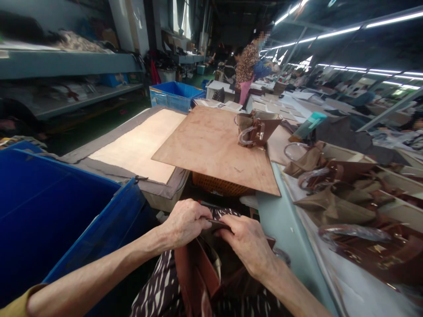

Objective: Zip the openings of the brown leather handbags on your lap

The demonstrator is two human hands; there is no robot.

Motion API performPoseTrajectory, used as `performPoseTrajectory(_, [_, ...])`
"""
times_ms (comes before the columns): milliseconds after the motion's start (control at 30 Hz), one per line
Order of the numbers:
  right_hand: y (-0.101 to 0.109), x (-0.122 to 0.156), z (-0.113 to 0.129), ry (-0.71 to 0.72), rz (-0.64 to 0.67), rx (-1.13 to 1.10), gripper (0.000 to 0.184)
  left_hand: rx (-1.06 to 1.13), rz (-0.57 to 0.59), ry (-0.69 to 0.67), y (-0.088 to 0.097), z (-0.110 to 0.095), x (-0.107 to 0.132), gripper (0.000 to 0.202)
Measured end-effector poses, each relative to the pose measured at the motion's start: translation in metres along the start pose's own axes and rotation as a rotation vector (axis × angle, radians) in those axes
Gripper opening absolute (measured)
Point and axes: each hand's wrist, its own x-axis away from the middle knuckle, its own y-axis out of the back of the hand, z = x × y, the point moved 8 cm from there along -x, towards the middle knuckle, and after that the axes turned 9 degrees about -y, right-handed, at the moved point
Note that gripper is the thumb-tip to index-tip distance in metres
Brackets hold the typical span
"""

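A brown handbag (198,273) rests on my lap, its top edge pinched between both hands. My left hand (187,222) is closed on the edge from the left, thumb and fingers pressed together. From the right, my right hand (246,240) grips the same edge, a short way from the left. Much of the bag's body lies in shadow or behind my right hand and wrist. Farther forward, another brown handbag (259,130) with a plastic-wrapped handle stands upright on a brown board (211,147).
A large blue bin (79,185) stands close on my left. Several brown handbags (370,246) line the table (284,220) on my right. A pale sheet (142,141) lies ahead on the left, near a smaller blue bin (175,94). A person (247,66) stands farther back.
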Motion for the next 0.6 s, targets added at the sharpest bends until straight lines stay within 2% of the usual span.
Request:
performPoseTrajectory(200, [-0.004, -0.003, -0.006, -0.024, 0.015, -0.103, 0.015, 0.006, 0.0, -0.026, 0.001, -0.002, 0.0, 0.012])
performPoseTrajectory(467, [0.003, -0.002, 0.008, 0.004, 0.032, 0.042, 0.027, -0.011, 0.035, -0.021, -0.001, -0.003, -0.001, 0.015])
performPoseTrajectory(533, [0.006, -0.002, 0.003, -0.027, 0.061, 0.116, 0.026, -0.013, 0.042, -0.014, 0.0, -0.002, -0.001, 0.015])
performPoseTrajectory(600, [0.008, 0.001, -0.012, -0.084, 0.118, 0.109, 0.022, -0.005, 0.05, 0.0, 0.001, -0.002, 0.0, 0.016])
